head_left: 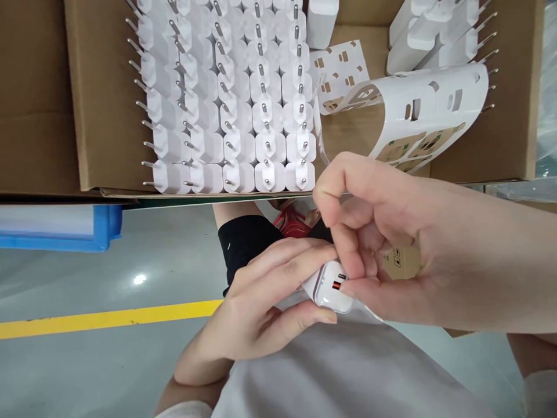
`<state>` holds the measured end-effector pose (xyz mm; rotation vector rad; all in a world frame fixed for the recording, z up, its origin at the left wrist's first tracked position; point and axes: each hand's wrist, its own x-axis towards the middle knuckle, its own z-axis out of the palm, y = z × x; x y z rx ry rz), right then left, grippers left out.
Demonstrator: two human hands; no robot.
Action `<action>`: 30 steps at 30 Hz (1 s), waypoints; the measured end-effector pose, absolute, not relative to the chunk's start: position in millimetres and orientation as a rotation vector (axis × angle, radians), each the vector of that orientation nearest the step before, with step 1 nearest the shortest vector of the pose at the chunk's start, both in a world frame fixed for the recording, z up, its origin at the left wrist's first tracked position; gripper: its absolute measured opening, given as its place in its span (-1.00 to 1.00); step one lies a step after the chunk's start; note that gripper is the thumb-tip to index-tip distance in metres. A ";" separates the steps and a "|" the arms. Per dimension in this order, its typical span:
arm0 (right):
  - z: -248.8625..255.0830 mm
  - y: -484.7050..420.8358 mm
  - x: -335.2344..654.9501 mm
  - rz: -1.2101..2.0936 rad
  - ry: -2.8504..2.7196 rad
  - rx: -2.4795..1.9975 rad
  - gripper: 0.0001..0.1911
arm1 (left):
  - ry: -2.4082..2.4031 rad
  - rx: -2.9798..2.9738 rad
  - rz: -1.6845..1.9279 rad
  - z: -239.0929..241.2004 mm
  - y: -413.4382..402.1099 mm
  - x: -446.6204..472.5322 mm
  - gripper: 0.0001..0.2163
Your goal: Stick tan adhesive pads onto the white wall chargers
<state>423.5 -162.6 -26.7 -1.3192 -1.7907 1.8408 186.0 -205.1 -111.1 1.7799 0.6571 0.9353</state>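
Note:
My left hand is wrapped round a white plug charger, holding it below the box edge with its port face turned up. That face is glossy and shows a slot with orange inside and a smaller slot beside it. My right hand is closed, its thumb and fingertips pinched together at the face's right edge. A thin pale edge, perhaps clear film, runs out from under the right thumb; what the fingers pinch is hidden.
An open cardboard box holds rows of white plug chargers with pins up. On its right side lie a curled white sticker sheet with cut-outs and more chargers. A blue-edged bin stands left; a yellow line crosses the floor.

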 end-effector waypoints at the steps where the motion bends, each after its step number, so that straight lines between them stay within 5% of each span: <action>1: -27.1 -162.9 423.8 1.841 -1.786 -1.314 -0.58 | 0.655 1.781 0.938 -111.2 -205.2 186.2 -0.56; 30: -34.5 -163.9 421.7 1.780 -1.744 -1.337 -0.64 | 0.649 1.776 0.900 -115.5 -204.5 184.0 -0.56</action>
